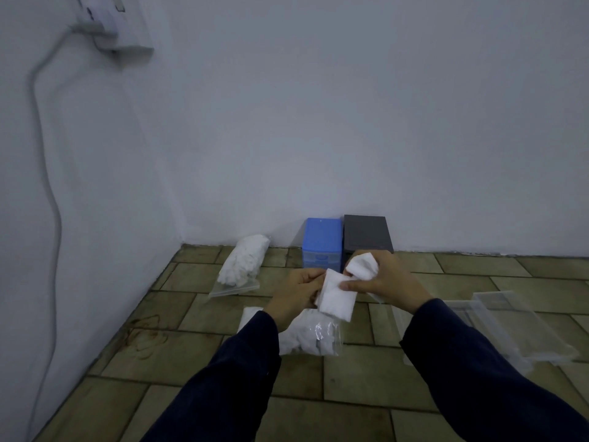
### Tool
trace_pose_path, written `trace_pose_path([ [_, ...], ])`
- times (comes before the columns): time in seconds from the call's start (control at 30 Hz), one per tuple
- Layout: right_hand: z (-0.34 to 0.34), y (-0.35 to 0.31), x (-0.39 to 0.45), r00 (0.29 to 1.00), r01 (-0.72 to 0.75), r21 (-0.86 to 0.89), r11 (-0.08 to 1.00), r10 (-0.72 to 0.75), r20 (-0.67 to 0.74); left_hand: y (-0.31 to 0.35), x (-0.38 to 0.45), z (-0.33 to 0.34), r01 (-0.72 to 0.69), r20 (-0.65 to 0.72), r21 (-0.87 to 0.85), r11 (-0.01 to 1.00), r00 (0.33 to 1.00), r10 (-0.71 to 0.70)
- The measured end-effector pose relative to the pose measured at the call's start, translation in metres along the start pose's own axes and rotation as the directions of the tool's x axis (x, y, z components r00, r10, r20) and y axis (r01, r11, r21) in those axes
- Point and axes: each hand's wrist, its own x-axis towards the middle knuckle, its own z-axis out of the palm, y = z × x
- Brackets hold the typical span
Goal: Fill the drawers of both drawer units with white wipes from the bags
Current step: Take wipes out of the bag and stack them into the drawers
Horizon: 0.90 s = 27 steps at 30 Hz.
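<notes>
Between both hands | wipe [336, 301] | left hand [298, 293], right hand [379, 282] pinching it

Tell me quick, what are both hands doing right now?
Left hand: closed on the left edge of a folded white wipe.
Right hand: gripping a bunched wipe, thumb pressing on the folded white wipe.

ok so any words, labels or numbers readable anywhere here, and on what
None can be read.
Blue drawer unit: a small raised mark on its top, too blurred to read.
Dark drawer unit: no lettering visible.
Bags of wipes: clear plastic, no print visible.
Wall socket: dark marks, too blurred to tell.
</notes>
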Motion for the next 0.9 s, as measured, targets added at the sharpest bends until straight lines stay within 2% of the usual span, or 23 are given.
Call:
trace_pose_path([
  [0.2, 0.000, -0.006, 0.000, 0.997, 0.038, 0.020, 0.999, -0.037, -0.065, 0.000, -0.001, 0.001, 0.016, -0.020, -0.058, 0.998, 1.000, -0.017],
  [0.47, 0.006, -0.007, -0.001, 0.994, 0.020, 0.040, 0.999, -0.015, -0.112, 0.001, 0.000, 0.004, 0.035, -0.039, -0.110, 0.993, 0.998, -0.039],
  [0.6, 0.009, -0.010, -0.003, 0.990, 0.019, 0.022, 1.000, -0.016, -0.140, 0.003, 0.001, 0.005, 0.084, -0.005, -0.162, 0.983, 0.996, -0.086],
  [0.77, 0.010, -0.010, -0.004, 0.988, 0.016, 0.009, 1.000, -0.015, -0.154, 0.001, -0.002, 0.001, 0.008, 0.064, -0.024, 1.000, 0.998, -0.006],
  [0.9, 0.011, -0.002, -0.004, 0.988, -0.018, 0.025, 1.000, 0.022, -0.156, -0.003, 0.002, -0.005, 0.015, -0.025, -0.059, 0.998, 1.000, -0.016],
])
